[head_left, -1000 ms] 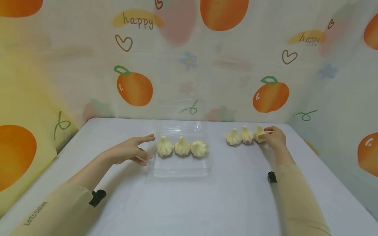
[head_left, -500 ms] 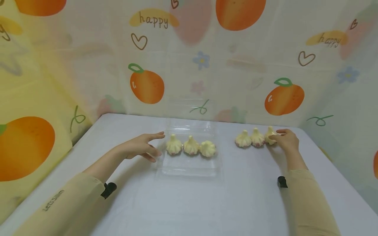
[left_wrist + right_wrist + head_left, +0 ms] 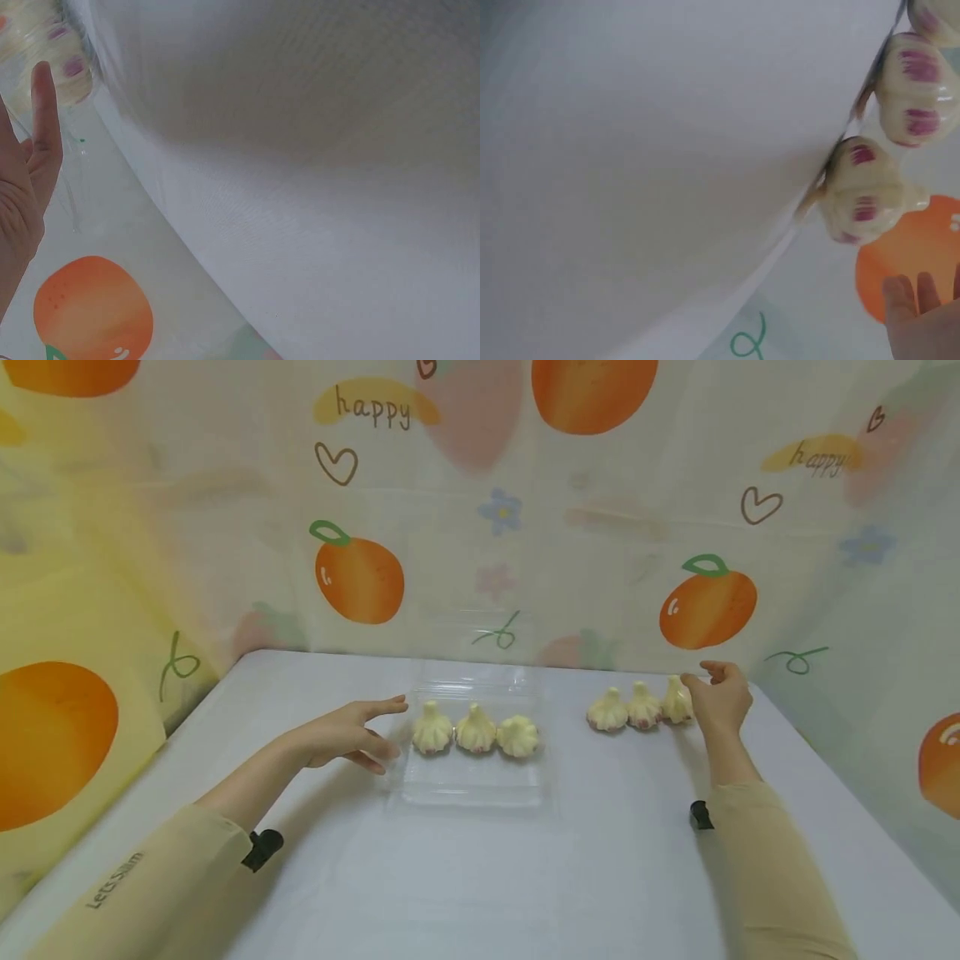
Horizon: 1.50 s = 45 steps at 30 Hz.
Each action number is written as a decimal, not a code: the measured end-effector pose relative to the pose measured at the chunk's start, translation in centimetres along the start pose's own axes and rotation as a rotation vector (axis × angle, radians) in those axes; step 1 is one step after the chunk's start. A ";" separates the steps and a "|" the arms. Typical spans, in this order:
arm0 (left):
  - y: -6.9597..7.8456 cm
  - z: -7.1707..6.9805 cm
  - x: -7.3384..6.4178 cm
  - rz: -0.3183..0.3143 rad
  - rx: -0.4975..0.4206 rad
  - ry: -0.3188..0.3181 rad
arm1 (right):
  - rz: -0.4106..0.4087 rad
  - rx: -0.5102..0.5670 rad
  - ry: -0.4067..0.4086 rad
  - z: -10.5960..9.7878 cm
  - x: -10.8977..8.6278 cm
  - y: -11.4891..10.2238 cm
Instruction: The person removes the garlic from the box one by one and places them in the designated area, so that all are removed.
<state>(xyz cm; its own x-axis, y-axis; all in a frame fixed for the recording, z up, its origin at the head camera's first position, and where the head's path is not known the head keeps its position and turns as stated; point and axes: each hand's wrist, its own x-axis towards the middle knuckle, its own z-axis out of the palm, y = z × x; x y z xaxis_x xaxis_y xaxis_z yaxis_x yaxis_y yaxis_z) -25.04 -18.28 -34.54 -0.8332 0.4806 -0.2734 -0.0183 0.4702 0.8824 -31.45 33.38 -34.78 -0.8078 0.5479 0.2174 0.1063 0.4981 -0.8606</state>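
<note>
A clear plastic box (image 3: 471, 796) stands open on the table, its lid raised at the back. Three garlic bulbs sit in a row inside: two upright bulbs (image 3: 432, 729) and a tipped bulb (image 3: 518, 737) at the right. My left hand (image 3: 341, 737), fingers extended, is at the box's left side; whether it touches is unclear. To the right, three more bulbs (image 3: 643, 707) form a row on the table. My right hand (image 3: 722, 697) is beside the rightmost bulb (image 3: 677, 700), holding nothing; the right wrist view shows a gap between the fingers (image 3: 900, 296) and that bulb (image 3: 866, 191).
The white-covered table (image 3: 450, 877) ends at a printed fabric backdrop (image 3: 570, 552) with oranges. More fabric hangs at both sides. A black strap piece (image 3: 262, 850) shows at the left cuff, another (image 3: 701, 815) at the right.
My right hand has let go of the rightmost garlic bulb and risen slightly away to its right. My left hand stays by the box. The head view has swung a little sideways.
</note>
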 end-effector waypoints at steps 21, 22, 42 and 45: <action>0.1 -0.1 -0.1 0.011 0.004 -0.009 | -0.296 0.229 -0.468 4.9 -5.6 -7.4; 0.2 -0.1 -0.2 0.010 0.003 -0.009 | -0.307 0.236 -0.496 5.1 -5.8 -7.6; 0.3 0.0 -0.2 0.007 0.008 -0.010 | -0.421 0.157 -0.845 8.4 -11.6 -9.2; 0.3 0.0 -0.2 0.006 0.009 -0.010 | -0.436 0.150 -0.865 8.8 -12.1 -9.0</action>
<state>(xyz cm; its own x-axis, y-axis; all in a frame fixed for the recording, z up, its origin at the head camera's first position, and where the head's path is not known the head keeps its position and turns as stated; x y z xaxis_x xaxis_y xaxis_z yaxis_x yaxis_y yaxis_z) -24.86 -18.30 -34.23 -0.8275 0.4910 -0.2722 -0.0084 0.4740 0.8805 -27.73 16.41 -33.73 -0.9112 -0.3758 0.1690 -0.3291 0.4169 -0.8473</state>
